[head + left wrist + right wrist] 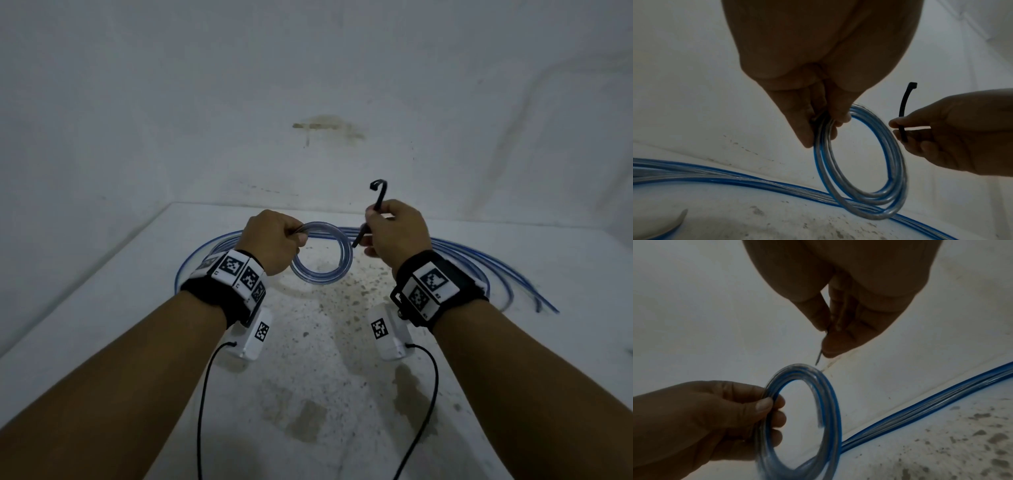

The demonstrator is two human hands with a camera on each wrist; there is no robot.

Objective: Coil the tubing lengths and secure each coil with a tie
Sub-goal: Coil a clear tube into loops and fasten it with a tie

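Observation:
My left hand [274, 240] grips a small coil of clear, blue-striped tubing [337, 270] by its left side, holding it above the white table [102, 308]. The same coil [894, 162] hangs upright from my left hand [818, 113] in the left wrist view, and the coil [830, 402] shows again in the right wrist view. My right hand [394, 233] pinches a black cable tie [376, 198] between thumb and fingers, just right of the coil. The tie [904, 105] stands upright with its head on top; its lower tip [818, 360] points at the coil's rim.
Several loose lengths of blue-striped tubing [479, 260] lie in a long arc across the back of the table, with their ends at the right [544, 306]. The same lengths [735, 181] run under the coil. The tabletop is stained in the middle [342, 301]. White walls stand close behind.

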